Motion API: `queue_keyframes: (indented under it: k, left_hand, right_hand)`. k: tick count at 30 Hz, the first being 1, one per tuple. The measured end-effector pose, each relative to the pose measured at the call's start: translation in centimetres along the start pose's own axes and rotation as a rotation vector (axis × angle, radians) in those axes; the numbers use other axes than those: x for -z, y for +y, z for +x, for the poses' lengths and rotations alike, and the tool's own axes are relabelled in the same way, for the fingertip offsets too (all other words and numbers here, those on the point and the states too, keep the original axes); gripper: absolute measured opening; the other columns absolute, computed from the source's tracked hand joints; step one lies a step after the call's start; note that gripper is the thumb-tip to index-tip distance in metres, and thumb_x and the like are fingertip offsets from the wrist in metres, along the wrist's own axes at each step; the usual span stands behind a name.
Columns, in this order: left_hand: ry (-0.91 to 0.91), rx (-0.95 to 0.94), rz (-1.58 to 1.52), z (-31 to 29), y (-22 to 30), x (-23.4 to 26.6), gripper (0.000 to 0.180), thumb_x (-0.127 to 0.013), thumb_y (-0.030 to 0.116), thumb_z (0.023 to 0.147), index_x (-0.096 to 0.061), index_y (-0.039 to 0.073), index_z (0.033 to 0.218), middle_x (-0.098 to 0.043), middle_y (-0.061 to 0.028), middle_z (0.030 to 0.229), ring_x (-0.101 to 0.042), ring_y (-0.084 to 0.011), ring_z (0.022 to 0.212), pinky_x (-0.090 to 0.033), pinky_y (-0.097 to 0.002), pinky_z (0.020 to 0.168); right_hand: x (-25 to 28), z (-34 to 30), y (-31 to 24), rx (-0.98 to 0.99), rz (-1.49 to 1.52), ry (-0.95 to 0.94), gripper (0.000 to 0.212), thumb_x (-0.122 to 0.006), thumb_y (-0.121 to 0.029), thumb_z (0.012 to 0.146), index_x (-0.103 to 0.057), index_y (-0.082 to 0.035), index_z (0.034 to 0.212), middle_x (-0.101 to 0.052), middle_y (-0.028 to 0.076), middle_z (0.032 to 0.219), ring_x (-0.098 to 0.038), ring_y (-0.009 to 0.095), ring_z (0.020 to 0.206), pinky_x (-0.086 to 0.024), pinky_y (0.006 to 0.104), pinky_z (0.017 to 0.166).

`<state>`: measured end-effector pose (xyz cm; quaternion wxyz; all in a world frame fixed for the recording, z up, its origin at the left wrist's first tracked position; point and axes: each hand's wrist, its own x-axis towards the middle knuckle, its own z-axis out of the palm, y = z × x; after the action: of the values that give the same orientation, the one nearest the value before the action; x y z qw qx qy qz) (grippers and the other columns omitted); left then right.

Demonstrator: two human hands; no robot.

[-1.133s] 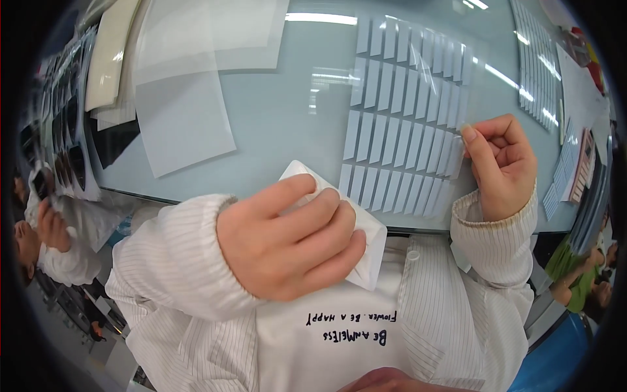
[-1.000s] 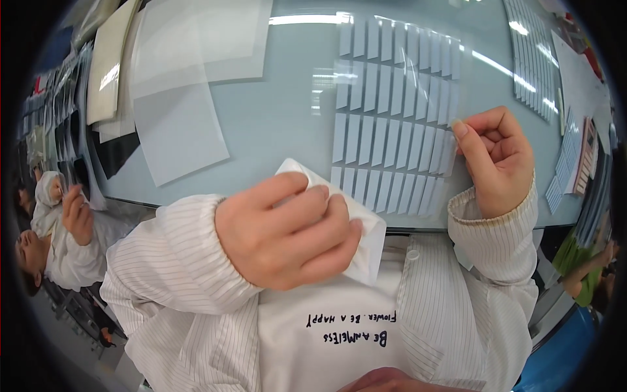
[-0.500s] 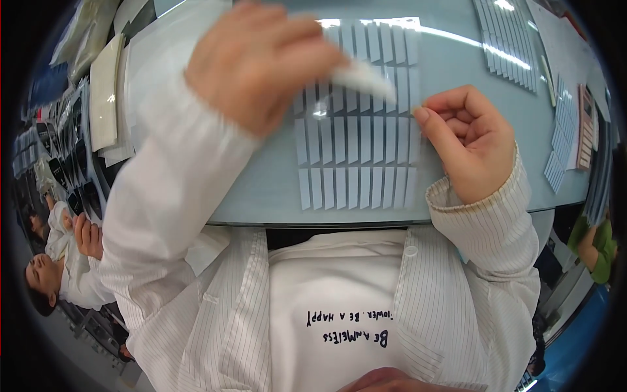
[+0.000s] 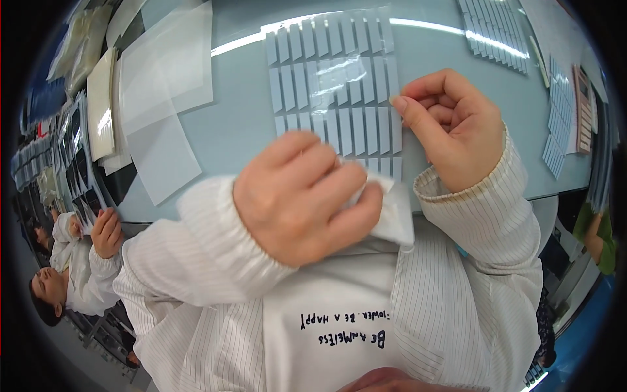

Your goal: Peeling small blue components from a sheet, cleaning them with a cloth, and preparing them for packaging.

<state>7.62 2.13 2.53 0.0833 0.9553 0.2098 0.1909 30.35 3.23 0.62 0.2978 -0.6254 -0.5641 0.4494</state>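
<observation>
A sheet [image 4: 356,124] bearing rows of narrow grey-white strips lies on the glass-like tabletop, with glare over its middle. My right hand [image 4: 457,127] is closed in a pinch at its right edge, thumb and forefinger together. Over the near end of the sheet and the table edge is my left hand [image 4: 304,199], its fingers curled round a folded white cloth [image 4: 396,212]. The cloth hangs out past the fingers toward my chest. The hand and cloth hide the sheet's nearest rows.
Translucent white sheets [image 4: 166,157] lie on the left, beside a cream-coloured stack [image 4: 102,108]. Another strip-covered sheet [image 4: 493,32] is at the far right, with a thin pale stick [image 4: 541,62] near it. Farther right lies more strip material [image 4: 558,124]. A co-worker [image 4: 81,281] sits at left.
My left hand has come back from the far part of the sheet to its near edge, bringing the white cloth along. My right hand keeps its pinch at the sheet's right edge.
</observation>
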Motion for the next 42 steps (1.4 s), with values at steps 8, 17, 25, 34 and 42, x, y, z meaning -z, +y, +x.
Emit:
queue_keyframes:
  k: [8, 17, 25, 34, 42]
  left_hand:
    - [0.065, 0.035, 0.054, 1.6, -1.6, -0.6, 0.03, -0.068, 0.01, 0.066, -0.069, 0.01, 0.096, -0.06, -0.0048, 0.081, -0.056, -0.0198, 0.067, -0.047, -0.0339, 0.066]
    - [0.069, 0.243, 0.185, 8.4, -8.7, 0.5, 0.011, -0.072, 0.006, 0.081, -0.071, 0.008, 0.092, -0.069, -0.0108, 0.082, -0.066, -0.0301, 0.076, -0.05, -0.0394, 0.072]
    - [0.034, 0.057, 0.026, 2.0, -1.0, -0.4, 0.029, -0.068, 0.01, 0.071, -0.068, 0.01, 0.1, -0.061, -0.0066, 0.08, -0.054, -0.0178, 0.061, -0.043, -0.0326, 0.058]
    - [0.14, 0.154, 0.246, 6.3, -8.2, -1.1, 0.028, -0.07, 0.001, 0.072, -0.073, 0.01, 0.099, -0.065, -0.0064, 0.08, -0.061, -0.0276, 0.066, -0.047, -0.039, 0.061]
    - [0.133, 0.119, 0.099, 5.7, -6.7, -1.1, 0.027, -0.071, 0.001, 0.07, -0.073, 0.012, 0.095, -0.059, -0.0046, 0.073, -0.059, -0.0271, 0.062, -0.046, -0.0379, 0.056]
  right_hand:
    - [1.1, -0.3, -0.2, 0.168, -0.231, -0.025, 0.014, -0.068, -0.004, 0.096, -0.068, 0.004, 0.108, -0.068, 0.004, 0.087, -0.058, 0.005, 0.073, -0.046, 0.0187, 0.068]
    - [3.1, 0.2, 1.3, 0.226, -0.246, 0.256, 0.018, -0.064, -0.009, 0.099, -0.071, 0.0, 0.113, -0.064, 0.005, 0.085, -0.056, 0.01, 0.068, -0.045, 0.0237, 0.065]
    - [3.4, -0.6, 0.7, 0.143, -0.223, 0.214, 0.024, -0.063, -0.009, 0.101, -0.069, -0.001, 0.123, -0.061, 0.0, 0.089, -0.056, 0.005, 0.076, -0.045, 0.0187, 0.071]
    - [2.8, -0.2, 1.3, 0.265, -0.178, 0.272, 0.024, -0.067, -0.004, 0.095, -0.067, 0.001, 0.118, -0.059, 0.004, 0.076, -0.045, 0.007, 0.051, -0.039, 0.0223, 0.051]
    - [3.0, -0.2, 1.6, 0.118, -0.192, 0.245, 0.029, -0.066, -0.008, 0.099, -0.066, -0.001, 0.127, -0.058, -0.003, 0.084, -0.049, 0.002, 0.069, -0.04, 0.0161, 0.065]
